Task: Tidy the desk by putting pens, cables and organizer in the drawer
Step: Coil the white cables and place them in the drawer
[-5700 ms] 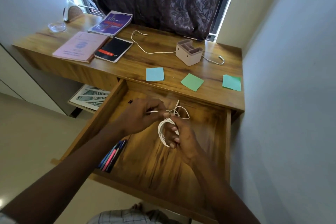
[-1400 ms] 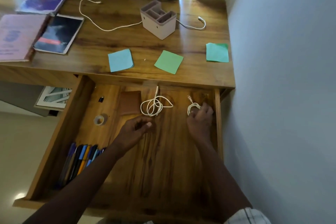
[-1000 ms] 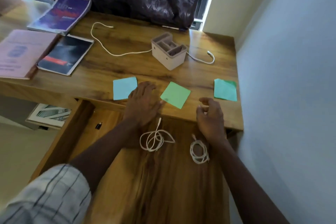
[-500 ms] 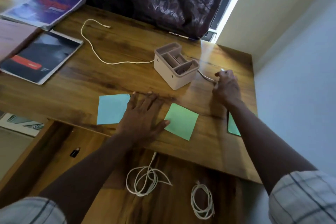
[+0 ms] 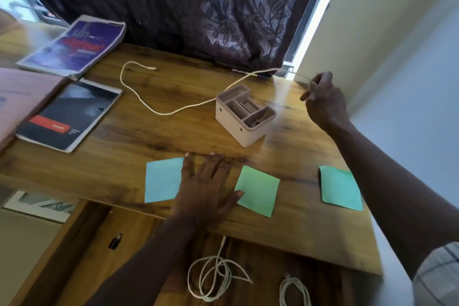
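Compared with half a second ago, the right hand has lifted off the tabletop and now holds one end of the white cable up in the air at the far right corner, fingers pinched narrow around it. The cable has risen with it: it now stretches taut over the back of the organizer instead of lying slack behind it, while its far end still curls on the wood near the books. The left hand has stayed where it was, lying flat with fingers spread on the front edge of the tabletop, holding nothing, between the blue sticky note and the green sticky note.

The organizer stands on the tabletop, still outside the open drawer. Two coiled cables already lie in the drawer, a loose one and a tighter one, apart from each other, with a small black clip further left.

The tabletop is warm brown wood. A third, teal sticky note lies near the right edge, partly under the right forearm. At the left lie a black notebook and a purple book. A dark leaf-patterned curtain hangs behind, with daylight along its right side and a pale wall to the right.
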